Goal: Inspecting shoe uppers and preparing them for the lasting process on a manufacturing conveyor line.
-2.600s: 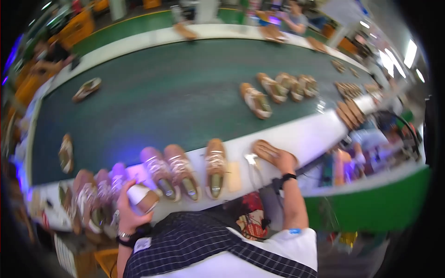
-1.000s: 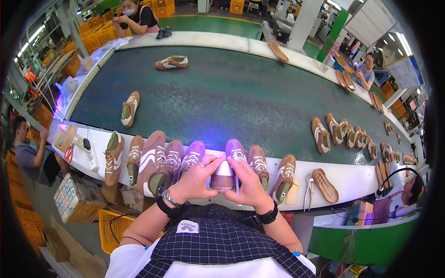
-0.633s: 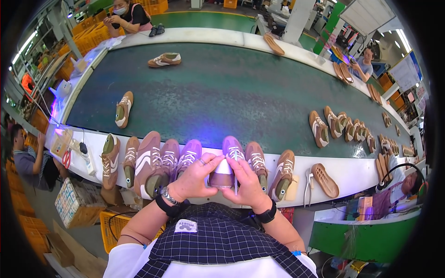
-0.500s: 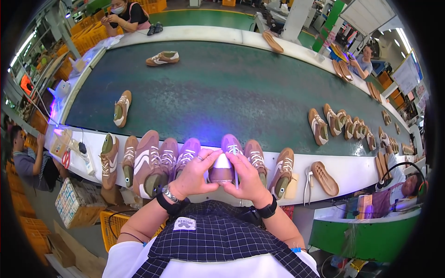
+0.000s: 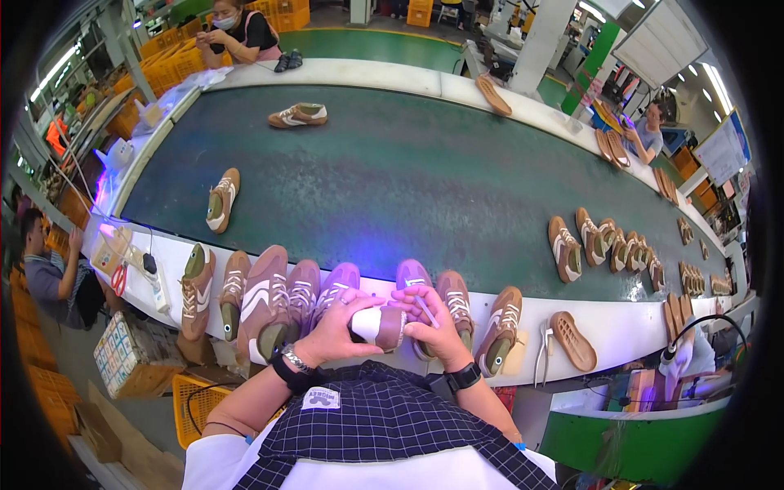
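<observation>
Just above my apron, my left hand (image 5: 339, 331) grips a brown and white shoe (image 5: 382, 327) turned on its side, fingers over the top and thumb beneath. My right hand (image 5: 441, 327) is closed on a slim pale pen-like stick (image 5: 425, 311); its thumb is close to the brown end of that shoe. Whether the stick's tip touches the shoe I cannot tell. Beyond both hands, brown sneakers with white laces line the white ledge, such as a large one (image 5: 265, 294) on the left and another (image 5: 501, 327) on the right.
A green conveyor belt (image 5: 408, 188) carries more sneakers, with a cluster (image 5: 616, 237) at the right. Pliers (image 5: 541, 355) and a tan sole (image 5: 574, 340) lie on the ledge (image 5: 621, 327). Red scissors (image 5: 119, 279) are at far left. People work around the belt.
The held shoe has turned from pointing away to lying sideways, brown end to the right. My right hand has drawn back slightly with the stick. The whole view has shifted a little.
</observation>
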{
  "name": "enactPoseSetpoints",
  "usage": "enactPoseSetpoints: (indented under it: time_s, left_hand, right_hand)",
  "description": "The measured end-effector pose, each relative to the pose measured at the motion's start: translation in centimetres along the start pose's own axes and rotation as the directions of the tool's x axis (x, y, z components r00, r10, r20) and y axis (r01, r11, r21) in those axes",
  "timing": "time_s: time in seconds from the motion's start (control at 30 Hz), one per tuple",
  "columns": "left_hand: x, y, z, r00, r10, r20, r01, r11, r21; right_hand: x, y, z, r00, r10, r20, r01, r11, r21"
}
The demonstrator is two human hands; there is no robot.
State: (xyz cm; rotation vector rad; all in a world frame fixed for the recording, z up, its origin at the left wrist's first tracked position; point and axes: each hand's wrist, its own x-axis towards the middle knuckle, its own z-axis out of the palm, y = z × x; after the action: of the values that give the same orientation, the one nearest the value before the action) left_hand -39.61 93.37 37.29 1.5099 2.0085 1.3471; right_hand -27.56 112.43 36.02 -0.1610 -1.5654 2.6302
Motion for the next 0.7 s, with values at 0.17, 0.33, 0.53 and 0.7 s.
enactPoseSetpoints:
  time_s: [0.17, 0.33, 0.53, 0.7]
  left_hand:
    - [0.1, -1.9, 1.3, 0.993, -0.108, -0.040, 0.084, 0.918, -0.386]
    - [0.5, -1.3, 0.6, 0.963, -0.264, -0.051, 0.217, 0.876, -0.431]
    - [2.6, 1.3, -3.4, 0.963, 0.007, -0.271, -0.044, 0.990, -0.131]
    - [3.8, 2.2, -6.1, 0.916, 0.269, -0.299, -0.224, 0.959, 0.174]
  right_hand:
    - [1.0, 0.1, -0.3, 0.999, 0.046, -0.029, -0.046, 0.998, -0.032]
    - [2.2, 0.3, -2.0, 0.981, -0.090, -0.170, 0.032, 0.947, -0.320]
    - [1.9, -9.5, 4.1, 0.950, -0.266, -0.163, 0.298, 0.929, 0.219]
    - [3.1, -11.0, 6.8, 0.967, -0.250, -0.052, 0.243, 0.963, -0.120]
